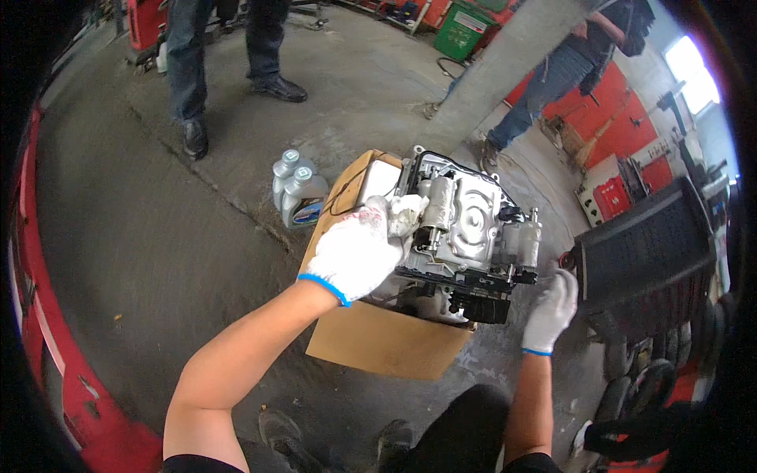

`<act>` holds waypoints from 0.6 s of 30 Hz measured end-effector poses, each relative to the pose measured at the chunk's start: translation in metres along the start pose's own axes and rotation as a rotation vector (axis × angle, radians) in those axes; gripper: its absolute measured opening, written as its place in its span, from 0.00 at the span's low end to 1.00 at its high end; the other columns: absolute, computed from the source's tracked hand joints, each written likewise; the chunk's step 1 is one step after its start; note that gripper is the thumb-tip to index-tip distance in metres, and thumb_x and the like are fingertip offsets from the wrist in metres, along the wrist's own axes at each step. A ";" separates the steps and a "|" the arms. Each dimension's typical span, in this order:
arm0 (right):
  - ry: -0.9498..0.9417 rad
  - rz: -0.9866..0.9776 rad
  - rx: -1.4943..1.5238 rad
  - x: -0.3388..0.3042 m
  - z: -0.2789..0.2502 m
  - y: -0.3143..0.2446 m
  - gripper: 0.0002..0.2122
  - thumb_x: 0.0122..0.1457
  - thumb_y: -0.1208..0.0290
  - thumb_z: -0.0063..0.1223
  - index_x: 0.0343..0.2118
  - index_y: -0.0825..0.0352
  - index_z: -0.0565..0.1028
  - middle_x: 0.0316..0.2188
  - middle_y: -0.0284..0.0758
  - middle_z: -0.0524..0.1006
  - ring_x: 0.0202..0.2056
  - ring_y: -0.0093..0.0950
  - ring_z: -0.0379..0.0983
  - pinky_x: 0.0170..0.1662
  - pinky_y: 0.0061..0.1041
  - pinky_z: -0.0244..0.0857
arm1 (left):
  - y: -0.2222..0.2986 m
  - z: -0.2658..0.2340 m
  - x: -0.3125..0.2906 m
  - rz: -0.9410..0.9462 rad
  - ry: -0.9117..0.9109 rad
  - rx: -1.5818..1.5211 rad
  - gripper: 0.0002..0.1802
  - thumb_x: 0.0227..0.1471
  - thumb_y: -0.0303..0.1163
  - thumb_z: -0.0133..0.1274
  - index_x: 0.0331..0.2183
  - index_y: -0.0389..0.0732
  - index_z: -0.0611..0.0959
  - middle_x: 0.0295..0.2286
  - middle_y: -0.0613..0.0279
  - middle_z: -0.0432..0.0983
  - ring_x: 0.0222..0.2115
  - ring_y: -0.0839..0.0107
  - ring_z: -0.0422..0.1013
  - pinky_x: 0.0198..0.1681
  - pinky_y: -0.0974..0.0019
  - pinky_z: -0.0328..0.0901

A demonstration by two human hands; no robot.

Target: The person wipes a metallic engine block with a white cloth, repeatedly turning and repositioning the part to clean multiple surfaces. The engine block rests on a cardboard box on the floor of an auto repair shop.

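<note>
A silver and black transmission control unit (473, 221), with cylinders, a stamped metal cover and black plastic parts, rests on a cardboard box (386, 343). My left hand (359, 251), in a white knit glove with a blue cuff, is closed on a crumpled white rag (408, 213) at the unit's left side. The rag lies close against a silver cylinder (440, 203). My right hand (550, 311), gloved alike, hovers by the unit's right edge, apart from it. Its fingers point away from me and are blurred, so whether they hold anything is unclear.
Two grey bottles (301, 189) stand on the floor left of the box. A black slatted panel (643, 244) rises at the right, above several tyres (643, 386). One person (225, 63) stands ahead; another (544, 87) is behind a grey post (505, 67). Red metal framing (63, 378) borders the left.
</note>
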State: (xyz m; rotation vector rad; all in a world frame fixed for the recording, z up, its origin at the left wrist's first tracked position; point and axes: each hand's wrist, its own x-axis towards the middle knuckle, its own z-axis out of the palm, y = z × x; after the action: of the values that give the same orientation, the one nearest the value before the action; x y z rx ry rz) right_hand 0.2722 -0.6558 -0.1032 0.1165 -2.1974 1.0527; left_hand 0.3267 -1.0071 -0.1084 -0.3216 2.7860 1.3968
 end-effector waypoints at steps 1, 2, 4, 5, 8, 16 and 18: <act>-0.009 0.071 0.063 0.012 -0.007 -0.015 0.12 0.68 0.68 0.43 0.43 0.68 0.78 0.31 0.27 0.75 0.26 0.13 0.62 0.29 0.16 0.57 | 0.001 0.001 -0.006 -0.005 -0.018 0.013 0.32 0.48 0.46 0.59 0.50 0.36 0.74 0.45 0.37 0.77 0.48 0.41 0.74 0.54 0.50 0.67; -0.019 0.148 0.140 0.023 -0.008 -0.023 0.12 0.68 0.68 0.43 0.44 0.68 0.78 0.29 0.27 0.75 0.24 0.13 0.62 0.27 0.15 0.56 | 0.001 0.000 -0.015 -0.013 -0.027 0.039 0.32 0.48 0.47 0.59 0.50 0.36 0.74 0.45 0.37 0.77 0.48 0.41 0.74 0.54 0.50 0.68; -0.053 0.001 0.200 0.051 -0.008 -0.034 0.14 0.70 0.65 0.43 0.47 0.69 0.77 0.29 0.27 0.76 0.22 0.12 0.60 0.24 0.16 0.53 | -0.017 -0.017 -0.032 0.048 -0.049 0.091 0.30 0.47 0.45 0.59 0.48 0.36 0.75 0.38 0.45 0.81 0.41 0.48 0.79 0.48 0.54 0.72; -0.069 0.018 0.253 0.064 -0.006 -0.041 0.15 0.70 0.65 0.43 0.47 0.69 0.77 0.28 0.27 0.75 0.23 0.12 0.61 0.25 0.16 0.54 | -0.019 -0.030 -0.036 -0.017 0.015 -0.022 0.29 0.47 0.43 0.59 0.48 0.36 0.76 0.36 0.49 0.80 0.38 0.55 0.77 0.44 0.57 0.72; -0.177 -0.101 0.272 0.094 0.011 -0.059 0.14 0.69 0.67 0.44 0.47 0.73 0.77 0.41 0.33 0.78 0.36 0.22 0.73 0.39 0.22 0.68 | -0.014 -0.065 -0.048 -0.206 0.196 -0.333 0.25 0.46 0.37 0.59 0.45 0.37 0.77 0.31 0.61 0.78 0.28 0.78 0.74 0.32 0.69 0.72; -0.443 -0.270 0.061 0.100 0.086 -0.101 0.14 0.66 0.61 0.51 0.39 0.68 0.80 0.29 0.43 0.80 0.32 0.36 0.78 0.41 0.32 0.69 | 0.010 0.009 -0.023 -0.217 0.343 -0.100 0.29 0.47 0.48 0.57 0.45 0.36 0.79 0.43 0.38 0.78 0.47 0.42 0.74 0.52 0.51 0.67; -0.475 -0.269 0.053 0.107 0.089 -0.090 0.14 0.65 0.61 0.51 0.39 0.68 0.80 0.29 0.44 0.80 0.32 0.38 0.78 0.41 0.32 0.69 | 0.007 0.026 -0.020 -0.187 0.351 -0.035 0.29 0.49 0.48 0.55 0.46 0.36 0.77 0.44 0.39 0.78 0.48 0.41 0.74 0.53 0.49 0.67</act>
State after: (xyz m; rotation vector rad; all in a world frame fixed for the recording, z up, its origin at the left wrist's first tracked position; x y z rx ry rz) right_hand 0.1740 -0.7576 -0.0169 0.7308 -2.4746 1.0034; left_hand 0.3424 -0.9786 -0.1162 -0.8834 2.8942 1.4694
